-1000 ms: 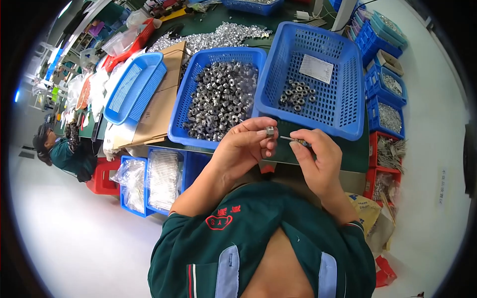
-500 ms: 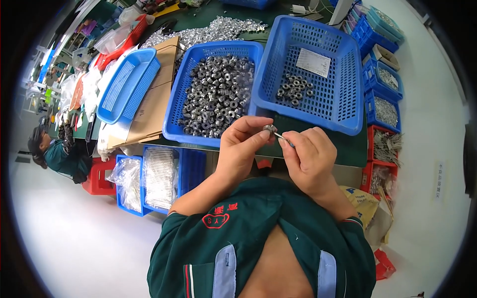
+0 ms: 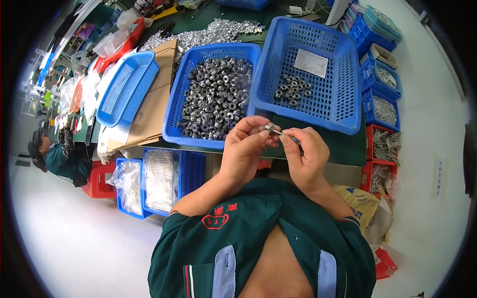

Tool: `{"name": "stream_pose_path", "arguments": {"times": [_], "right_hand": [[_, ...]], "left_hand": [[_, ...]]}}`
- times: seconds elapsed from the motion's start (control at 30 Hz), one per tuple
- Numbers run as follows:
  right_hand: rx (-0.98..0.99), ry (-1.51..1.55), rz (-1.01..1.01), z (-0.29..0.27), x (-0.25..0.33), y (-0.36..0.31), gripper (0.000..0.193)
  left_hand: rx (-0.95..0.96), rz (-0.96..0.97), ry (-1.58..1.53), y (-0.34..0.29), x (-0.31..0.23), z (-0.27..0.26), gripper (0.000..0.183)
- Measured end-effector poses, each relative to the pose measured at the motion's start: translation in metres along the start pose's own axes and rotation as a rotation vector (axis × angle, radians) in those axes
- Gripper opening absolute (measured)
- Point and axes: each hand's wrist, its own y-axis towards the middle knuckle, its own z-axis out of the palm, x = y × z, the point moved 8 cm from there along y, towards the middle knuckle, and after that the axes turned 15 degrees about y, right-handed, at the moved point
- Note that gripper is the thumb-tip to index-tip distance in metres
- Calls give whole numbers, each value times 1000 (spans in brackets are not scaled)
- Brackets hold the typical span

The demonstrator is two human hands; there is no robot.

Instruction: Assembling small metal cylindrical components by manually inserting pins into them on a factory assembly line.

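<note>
Clock directions taken from the metal collar [image 3: 269, 127], 12 = top of view.

Collar is up in the air, just off the near edge of the dark green tabletop [image 3: 348, 150]. Left hand [image 3: 243, 151], at 7-8 o'clock, has it pinched between thumb and fingers. Right hand [image 3: 309, 151], at 4 o'clock, thumb and index together, pinching a slim rod [image 3: 279, 132] with a bit of blue showing at the grip. Rod points at 10 o'clock, tip right at the collar; can't tell if it's in the bore or only against the face.

10 o'clock: blue basket [image 3: 167, 116], loaded with loose collars [image 3: 213, 97]. 1 o'clock, right next to it: bigger blue basket [image 3: 343, 99], small cluster of ring parts [image 3: 292, 89] at its near left, white paper slip [image 3: 311, 63] lying above them. 11 o'clock, behind the baskets: spread heap of small shiny parts [image 3: 213, 32].

9-10 o'clock: cardboard sheets [image 3: 154, 111], light blue basket [image 3: 107, 111] tilted partly over them. 8 o'clock, below the tabletop edge: blue bins [image 3: 191, 174] with pale rods in clear plastic [image 3: 160, 181]. Beyond those a red stool [image 3: 97, 181], and a co-worker [image 3: 62, 161] near 9 o'clock.

3 o'clock: blue bin [image 3: 368, 107] of small silvery parts, red bin [image 3: 368, 144] of thin rods just below it. 4 o'clock, past the right hand: yellow sack [image 3: 360, 203].
</note>
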Motion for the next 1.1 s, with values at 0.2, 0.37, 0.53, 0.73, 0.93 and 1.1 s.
{"name": "stream_pose_path", "arguments": {"times": [0.2,0.37,0.53,0.73,0.93,1.1], "right_hand": [[31,-79,-160,-2,16,5,5],[33,43,85,-1,1,5,11],[51,317,461,0,-33,-6,18],[64,372,506,5,-39,-12,18],[47,15,-41,-4,3,3,9],[56,-70,-225,-7,15,4,10]], "left_hand": [[-19,100,127,-1,-6,-3,16],[-27,210,254,-6,-13,-1,16],[-38,259,367,-8,-19,1,17],[-21,303,437,-10,-21,4,19],[1,307,495,-11,-19,6,19],[26,299,496,-8,-16,6,21]]}}
